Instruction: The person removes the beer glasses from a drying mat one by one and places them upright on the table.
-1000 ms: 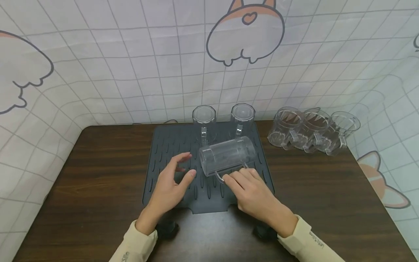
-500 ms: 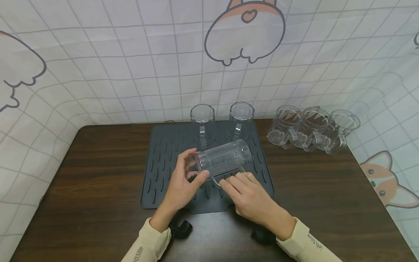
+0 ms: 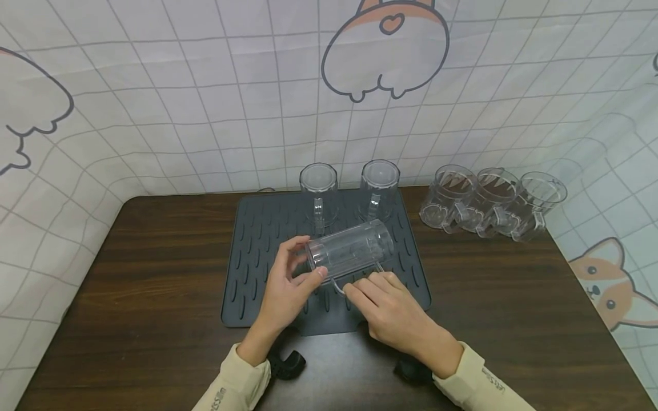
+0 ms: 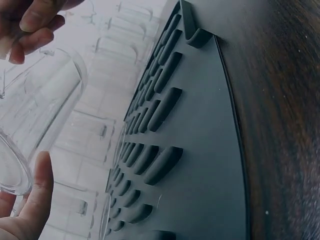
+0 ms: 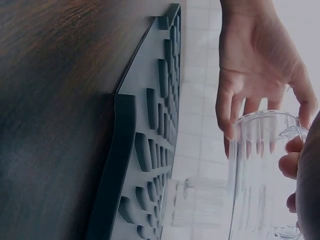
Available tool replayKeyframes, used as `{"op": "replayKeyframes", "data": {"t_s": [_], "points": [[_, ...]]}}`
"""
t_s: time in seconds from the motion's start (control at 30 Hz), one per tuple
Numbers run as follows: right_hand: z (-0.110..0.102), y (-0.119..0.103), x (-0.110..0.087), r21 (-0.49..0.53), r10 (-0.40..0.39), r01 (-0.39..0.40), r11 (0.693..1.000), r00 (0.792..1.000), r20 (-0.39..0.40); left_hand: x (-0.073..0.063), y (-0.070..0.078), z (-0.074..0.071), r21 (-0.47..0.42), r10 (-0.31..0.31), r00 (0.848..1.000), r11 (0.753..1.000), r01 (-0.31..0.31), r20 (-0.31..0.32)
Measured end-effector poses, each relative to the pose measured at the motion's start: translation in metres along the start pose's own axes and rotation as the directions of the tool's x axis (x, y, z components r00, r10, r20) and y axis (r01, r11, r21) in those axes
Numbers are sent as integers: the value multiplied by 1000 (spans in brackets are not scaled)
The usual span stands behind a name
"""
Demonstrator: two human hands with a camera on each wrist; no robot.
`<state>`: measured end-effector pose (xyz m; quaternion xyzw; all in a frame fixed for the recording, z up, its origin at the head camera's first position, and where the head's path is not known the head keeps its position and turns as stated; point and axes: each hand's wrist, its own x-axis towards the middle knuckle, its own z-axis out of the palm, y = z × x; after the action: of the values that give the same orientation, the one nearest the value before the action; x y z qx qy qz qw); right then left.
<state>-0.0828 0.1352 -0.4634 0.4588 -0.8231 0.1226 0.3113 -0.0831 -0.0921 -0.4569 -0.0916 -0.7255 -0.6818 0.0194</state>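
Observation:
A clear glass mug (image 3: 354, 248) lies sideways in the air above a dark grey ribbed drying mat (image 3: 247, 257). My right hand (image 3: 393, 308) grips its handle, fingers curled through it. With thumb and fingers on opposite sides, my left hand (image 3: 288, 291) holds the mug's left end. The right wrist view shows the left hand's fingers (image 5: 227, 122) around that end. Behind the held mug, two more glass mugs, one on the left (image 3: 319, 194) and one on the right (image 3: 379, 188), stand on the mat with handles toward me.
Three glass mugs, the nearest one (image 3: 448, 197) among them, stand close together on the dark wooden table (image 3: 149, 274), right of the mat. A white grid-patterned cloth (image 3: 231, 114) with cartoon animals hangs behind and at the sides. Dark wrist cameras (image 3: 290, 365) sit under the wrists.
My left hand has moved right from beside the mug and taken hold of its left end. The mug has shifted slightly toward me. In the last half second almost nothing has moved.

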Motion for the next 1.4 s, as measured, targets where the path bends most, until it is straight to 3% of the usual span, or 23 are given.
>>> {"op": "replayKeyframes", "data": {"t_s": [0.3,0.47,0.57,0.7,0.83,0.9,0.97,1.13,1.2,1.27,1.4], "points": [[-1,-1,-2,30,20,-19,999,999,-33,-2,2,1,31,-2,1000,1000,3,-23],[-3,1,0,115,56,-41,992,990,-126,-3,1,1,20,5,999,1000,-5,-42],[-4,4,1,196,103,-59,979,970,-222,-3,1,0,6,12,998,1000,-12,-58],[-6,10,3,275,190,-98,956,924,-332,-2,2,-2,-16,8,996,1000,-10,-84],[-9,14,-1,387,331,-192,902,883,-334,-3,4,-4,-34,3,995,999,-6,-96],[-10,15,-4,475,420,-251,844,860,-292,-3,5,-5,-42,6,995,999,-10,-99],[-12,16,-7,569,517,-320,758,826,-224,-2,6,-5,-42,15,995,999,-19,-103],[-21,16,-8,758,699,-453,470,715,-6,-1,8,-6,-54,43,993,997,-49,-111],[-23,17,-7,803,738,-477,357,671,71,-1,10,-6,-67,51,992,996,-58,-115],[-23,18,-5,831,760,-488,267,637,130,-1,11,-6,-83,55,991,994,-66,-120],[-23,18,-1,876,771,-478,67,582,259,-1,13,-5,-117,68,990,990,-82,-123]]}}
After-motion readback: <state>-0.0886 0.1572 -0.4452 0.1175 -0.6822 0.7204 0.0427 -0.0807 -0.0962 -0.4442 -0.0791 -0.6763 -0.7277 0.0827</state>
